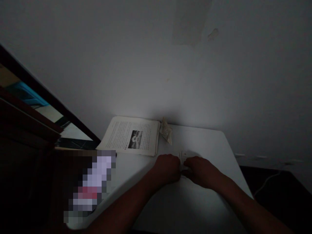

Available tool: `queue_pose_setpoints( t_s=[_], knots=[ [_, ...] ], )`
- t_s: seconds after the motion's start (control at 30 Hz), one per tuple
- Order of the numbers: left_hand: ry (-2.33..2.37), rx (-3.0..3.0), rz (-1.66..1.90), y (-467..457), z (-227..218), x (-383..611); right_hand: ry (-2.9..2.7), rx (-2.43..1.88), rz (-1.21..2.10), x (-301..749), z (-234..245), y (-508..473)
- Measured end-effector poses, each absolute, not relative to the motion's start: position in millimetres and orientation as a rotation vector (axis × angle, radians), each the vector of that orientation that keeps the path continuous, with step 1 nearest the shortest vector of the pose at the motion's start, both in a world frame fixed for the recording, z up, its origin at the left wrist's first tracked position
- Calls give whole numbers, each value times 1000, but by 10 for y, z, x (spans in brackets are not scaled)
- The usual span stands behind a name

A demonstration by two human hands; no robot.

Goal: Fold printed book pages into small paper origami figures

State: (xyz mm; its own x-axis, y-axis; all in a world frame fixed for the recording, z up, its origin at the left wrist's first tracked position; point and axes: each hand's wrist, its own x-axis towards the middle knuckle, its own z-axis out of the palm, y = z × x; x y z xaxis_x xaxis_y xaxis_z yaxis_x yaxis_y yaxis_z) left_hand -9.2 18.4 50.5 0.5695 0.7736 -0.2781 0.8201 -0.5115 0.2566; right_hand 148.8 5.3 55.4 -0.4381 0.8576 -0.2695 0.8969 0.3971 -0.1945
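Note:
My left hand [167, 168] and my right hand [201, 169] rest close together on the white table [207, 139], both with fingers curled. Between them they pinch a small piece of printed paper [183, 158], whose top edge sticks up past the knuckles. The light is dim and the fingertips are hidden. An open book [133, 135] with a small picture on its page lies behind my left hand, near the wall.
A crumpled scrap of paper [166, 131] lies beside the book at the wall. A dark wooden frame [36, 97] leans at the left. A blurred-out patch covers something on the table's left edge. A white cable [266, 182] runs on the dark floor at the right.

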Motion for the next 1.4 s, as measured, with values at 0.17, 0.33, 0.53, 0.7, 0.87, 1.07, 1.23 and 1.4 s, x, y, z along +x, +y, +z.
queue_pose_setpoints(
  t_s=[0.17, 0.33, 0.53, 0.7, 0.87, 1.07, 1.23, 1.4],
  knots=[
    [1379, 2402, -163, 153, 485, -74, 2456, 1602, -431, 1448, 583, 59],
    [1409, 2450, -141, 153, 468, -91, 2448, 1605, -417, 1430, 592, 62],
    [1438, 2443, -158, 183, 506, -179, 2445, 1607, -406, 1439, 580, 52],
    [1500, 2390, -202, 196, 527, -339, 2432, 1620, -394, 1432, 574, 42],
    [1566, 2289, -263, 201, 542, -453, 2391, 1637, -412, 1414, 580, 45],
    [1593, 2247, -261, 212, 558, -494, 2362, 1642, -399, 1399, 585, 57],
    [1589, 2237, -242, 228, 539, -504, 2314, 1672, -437, 1423, 600, 84],
    [1584, 2225, -234, 232, 526, -515, 2245, 1728, -482, 1589, 616, 86]
  ],
)
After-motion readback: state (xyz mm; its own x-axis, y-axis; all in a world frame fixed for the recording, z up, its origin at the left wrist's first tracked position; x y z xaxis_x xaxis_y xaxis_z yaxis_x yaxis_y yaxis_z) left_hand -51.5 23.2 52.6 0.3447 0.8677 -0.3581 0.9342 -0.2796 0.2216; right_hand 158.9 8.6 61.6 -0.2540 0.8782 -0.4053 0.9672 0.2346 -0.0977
